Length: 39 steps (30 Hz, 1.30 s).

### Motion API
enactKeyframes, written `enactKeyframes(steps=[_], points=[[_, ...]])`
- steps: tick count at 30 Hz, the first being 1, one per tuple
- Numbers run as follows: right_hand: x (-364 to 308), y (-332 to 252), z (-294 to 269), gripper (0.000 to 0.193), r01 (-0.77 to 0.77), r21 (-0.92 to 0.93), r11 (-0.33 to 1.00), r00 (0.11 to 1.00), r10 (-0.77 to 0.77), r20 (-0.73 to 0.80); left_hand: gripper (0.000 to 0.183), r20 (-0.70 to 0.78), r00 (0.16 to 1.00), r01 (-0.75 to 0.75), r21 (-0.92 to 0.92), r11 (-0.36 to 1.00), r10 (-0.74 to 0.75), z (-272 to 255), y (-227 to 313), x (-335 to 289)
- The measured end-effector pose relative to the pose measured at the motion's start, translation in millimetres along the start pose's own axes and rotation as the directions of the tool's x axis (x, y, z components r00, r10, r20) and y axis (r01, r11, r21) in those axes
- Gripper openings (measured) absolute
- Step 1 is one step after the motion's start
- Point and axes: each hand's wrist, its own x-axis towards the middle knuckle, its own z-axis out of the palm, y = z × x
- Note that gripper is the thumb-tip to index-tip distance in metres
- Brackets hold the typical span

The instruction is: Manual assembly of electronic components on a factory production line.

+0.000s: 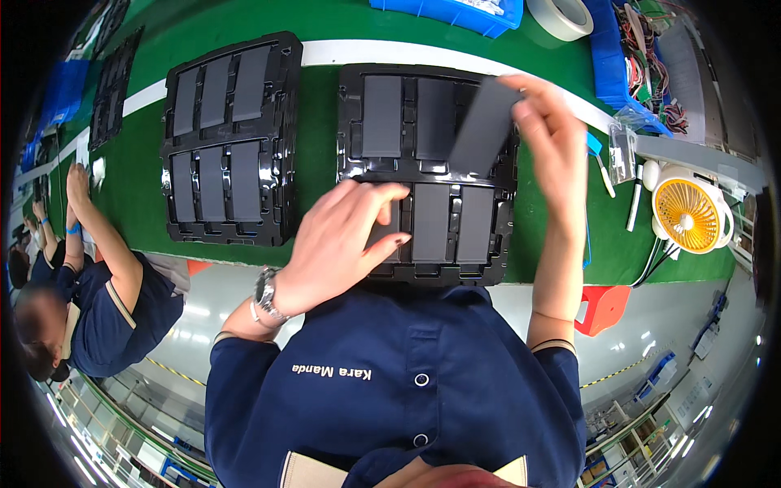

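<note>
Trays of dark grey panels are laid on a green bench [138, 175]. At 9 o'clock a co-worker's raised hand [77, 183] is seen at the bench edge; whether it grips anything cannot be told.

At 10 o'clock a black moulded tray [229, 138] is fully loaded, six grey panels being seated in two rows of three, well apart from both hands.

At centre a second black tray [350, 122] is being worked. The left hand [342, 244], a wristwatch [267, 294] worn on it, is laid flat and unclenched on the near-left pocket, fingertips pressed on the panel there; nothing is gripped. The remaining near-row pockets and two far-row pockets are filled.

At 1 o'clock the right hand [553, 134] is closed in a pinch on a loose grey panel [486, 122], held tilted above the far-right pocket and not yet seated.

At 2 to 3 o'clock blue bins [610, 61], a tape roll [563, 16] and a small yellow desk fan [687, 215] are noted.

Risk, judged: the tilted panel is pinched at one edge only, so a slip onto the seated panels, with scratching, is possible. A corner may be caught on the pocket rim if it is lowered askew. Pressure from the left fingertips may smudge or flex the panel beneath.
</note>
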Motion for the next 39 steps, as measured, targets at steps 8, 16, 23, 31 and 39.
enactKeyframes(steps=[8, 16, 23, 31, 39], points=[[18, 45, -5, 0.024, 0.106, -0.244, 0.964, 0.994, -0.094, 0.063, 0.049, 0.127, 0.99, -0.085, 0.196, 0.977, 0.06, 7, 1, -22], [-5, 30, 2, 0.022, 0.168, -0.501, 0.849, 0.973, -0.224, -0.053, 0.036, -0.11, 0.919, -0.329, 0.316, 0.89, 0.379, 8, -21, -32], [-31, -10, 14, 0.018, 0.196, -0.307, 0.931, 0.974, -0.22, -0.045, 0.066, 0.263, 0.903, 0.404, -0.792, 0.458, -0.34, -9, 0, -29], [-59, -44, 39, 0.007, 0.049, 0.15, 0.988, 0.993, -0.064, 0.097, 0.048, 0.33, 0.885, 0.416, -0.877, 0.24, -0.328, -19, 11, -23], [-70, -52, 68, 0.008, -0.319, 0.621, 0.716, 0.939, 0.152, 0.307, 0.049, 0.066, 0.915, 0.201, -0.93, 0.309, -0.398, 8, 20, 0]])
